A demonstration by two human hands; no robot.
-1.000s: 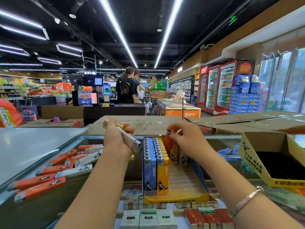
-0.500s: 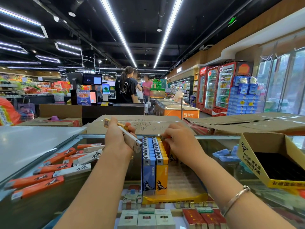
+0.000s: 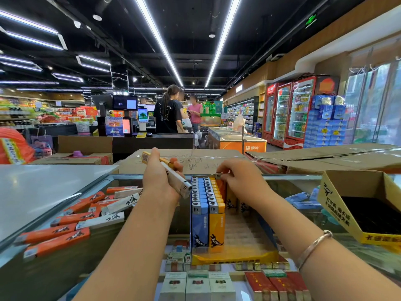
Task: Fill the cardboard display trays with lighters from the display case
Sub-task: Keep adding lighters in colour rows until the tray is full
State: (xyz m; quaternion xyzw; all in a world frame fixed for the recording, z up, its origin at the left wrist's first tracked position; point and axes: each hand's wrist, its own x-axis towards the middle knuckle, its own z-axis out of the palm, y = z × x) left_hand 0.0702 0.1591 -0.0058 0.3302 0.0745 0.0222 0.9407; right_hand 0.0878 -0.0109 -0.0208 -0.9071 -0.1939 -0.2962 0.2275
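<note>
A yellow cardboard display tray [image 3: 234, 256] stands on the glass case top, with a row of blue lighters [image 3: 199, 222] and a row of yellow lighters [image 3: 217, 222] upright in it. My left hand [image 3: 159, 177] grips a white lighter [image 3: 176, 181] and a yellow one, held above the tray's left side. My right hand [image 3: 237, 179] pinches an orange lighter [image 3: 221, 184] by its metal top at the far end of the third row, beside the yellow row.
Several loose orange and white lighters [image 3: 78, 222] lie on the glass at left. An open yellow carton [image 3: 338, 209] stands at right, blue lighters [image 3: 300, 198] behind my right arm. Cigarette packs [image 3: 198, 286] show under the glass. Cardboard boxes [image 3: 186, 161] sit beyond the case.
My right hand has come down with the orange lighter toward the tray's far end, beside the yellow row. My left hand has stayed put with its lighters.
</note>
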